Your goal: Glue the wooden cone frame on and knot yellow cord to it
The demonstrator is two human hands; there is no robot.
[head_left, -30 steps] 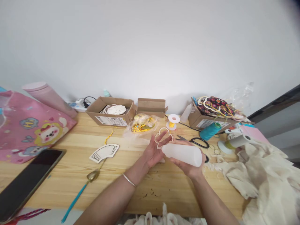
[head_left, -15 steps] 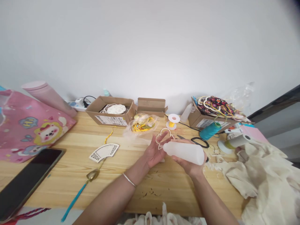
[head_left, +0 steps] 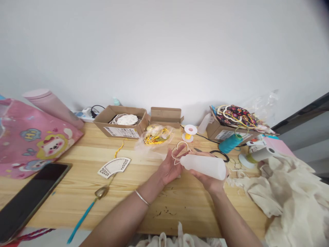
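Note:
In the middle of the head view, my left hand (head_left: pixel 169 170) holds a pale, flower-shaped wooden frame (head_left: pixel 175 151) with its outline standing above the palm. My right hand (head_left: pixel 209 181) is closed around a white squeeze bottle (head_left: pixel 204 165), tilted nearly flat. The bottle's narrow tip points left and meets the lower edge of the frame; whether anything comes out is too small to tell. To the left on the table lies a fan-shaped wooden piece (head_left: pixel 114 167) with a yellow cord above it and a turquoise tassel (head_left: pixel 81 221) below.
Behind my hands are a plastic bag of yellow cords (head_left: pixel 155 135), a spool of yellow thread (head_left: pixel 189 133) and black-handled scissors (head_left: pixel 223 156). Cardboard boxes (head_left: pixel 122 132) line the wall. A phone (head_left: pixel 31 199) lies left; cream cloth (head_left: pixel 290 195) is heaped right.
The squeeze bottle has shifted slightly to the right along with my right hand. My left hand and the frame stay almost where they were.

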